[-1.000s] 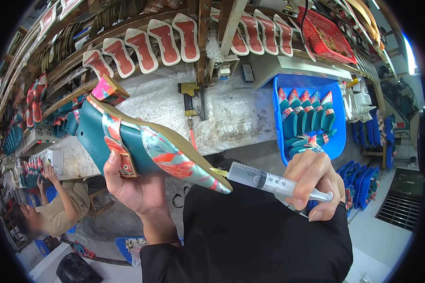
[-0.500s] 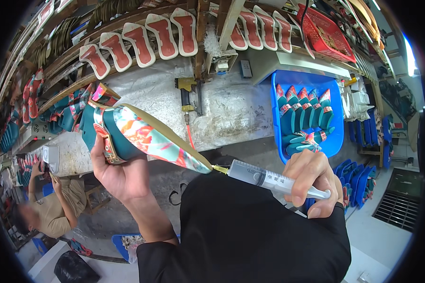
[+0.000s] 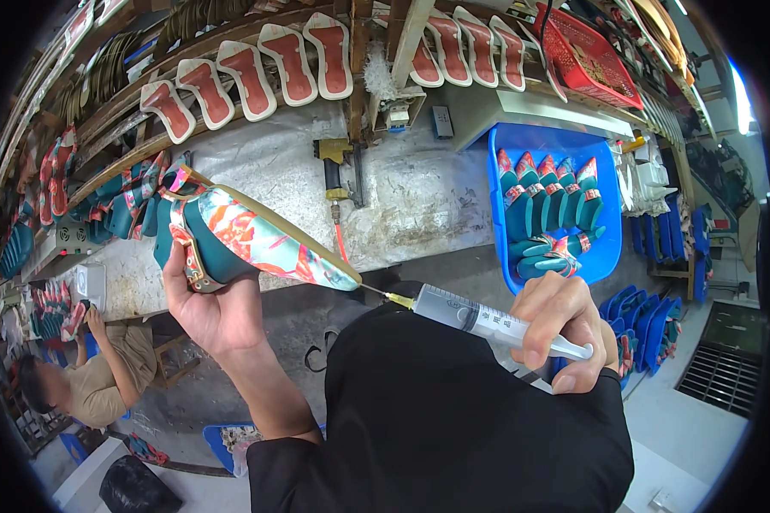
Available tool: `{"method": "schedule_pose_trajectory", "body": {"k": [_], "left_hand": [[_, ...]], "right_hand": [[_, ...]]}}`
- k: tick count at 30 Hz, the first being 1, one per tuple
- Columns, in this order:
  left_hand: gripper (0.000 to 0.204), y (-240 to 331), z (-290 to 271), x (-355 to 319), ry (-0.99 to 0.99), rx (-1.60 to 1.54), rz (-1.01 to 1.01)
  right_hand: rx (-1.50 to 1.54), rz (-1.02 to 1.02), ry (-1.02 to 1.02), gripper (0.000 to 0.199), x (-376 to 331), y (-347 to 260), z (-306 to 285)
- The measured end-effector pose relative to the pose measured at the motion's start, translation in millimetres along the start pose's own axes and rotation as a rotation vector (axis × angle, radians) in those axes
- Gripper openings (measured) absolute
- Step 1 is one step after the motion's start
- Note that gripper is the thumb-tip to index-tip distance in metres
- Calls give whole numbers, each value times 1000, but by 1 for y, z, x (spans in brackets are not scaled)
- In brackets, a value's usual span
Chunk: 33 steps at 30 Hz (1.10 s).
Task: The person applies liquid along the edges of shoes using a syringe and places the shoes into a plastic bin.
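Note:
My left hand [image 3: 221, 316] is closed around the heel end of a pointed shoe [image 3: 274, 244] with a flowery red, white and mint upper, mounted on a dark teal shoe last [image 3: 218, 252]. Its thumb presses near a strap with metal eyelets [image 3: 195, 267]. The shoe lies tilted, toe toward the right, with its tan sole edge on the upper side. A clear syringe [image 3: 453, 309] with a yellow needle hub [image 3: 399, 300] is in my right hand [image 3: 567, 323], fingers curled around the plunger end. The thin needle reaches the toe tip at the sole edge; whether it touches cannot be made out.
Beyond lies a worn bench [image 3: 402, 214] with an air gun [image 3: 332, 167] on a red hose. At right stands a blue bin [image 3: 603, 256] of lasted shoes. Red-and-white soles [image 3: 287, 64] line the rack; a red basket [image 3: 586, 64] sits above. A co-worker [image 3: 103, 385] sits far left.
The shoe has shifted slightly left and up, away from the syringe. More of the needle now shows between toe and yellow hub. The syringe has hardly moved.

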<state>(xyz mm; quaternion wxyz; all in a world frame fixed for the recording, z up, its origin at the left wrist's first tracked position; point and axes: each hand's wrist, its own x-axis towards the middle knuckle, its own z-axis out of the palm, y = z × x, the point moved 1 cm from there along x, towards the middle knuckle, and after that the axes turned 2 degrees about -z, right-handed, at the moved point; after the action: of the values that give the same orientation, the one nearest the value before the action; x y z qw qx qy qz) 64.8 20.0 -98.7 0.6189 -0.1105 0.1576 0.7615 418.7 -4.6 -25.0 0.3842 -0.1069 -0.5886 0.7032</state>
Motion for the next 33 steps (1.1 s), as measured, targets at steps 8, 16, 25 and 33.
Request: {"method": "schedule_pose_trajectory", "body": {"k": [8,16,25,33], "left_hand": [[48,1,-40,18,32,386,-17],[55,-107,-74,10,-39,712,-154],[55,-159,-26,-43,41,489,-736],[85,-196,32,-32,-1084,1958,782]], "right_hand": [[190,-62,464,54,-23,-22,-12],[-859,-402,702,49,26,57,2],[-560,-294,1034,46,34,42,-37],[-866,-261,1036,43,27,26,-39]]}}
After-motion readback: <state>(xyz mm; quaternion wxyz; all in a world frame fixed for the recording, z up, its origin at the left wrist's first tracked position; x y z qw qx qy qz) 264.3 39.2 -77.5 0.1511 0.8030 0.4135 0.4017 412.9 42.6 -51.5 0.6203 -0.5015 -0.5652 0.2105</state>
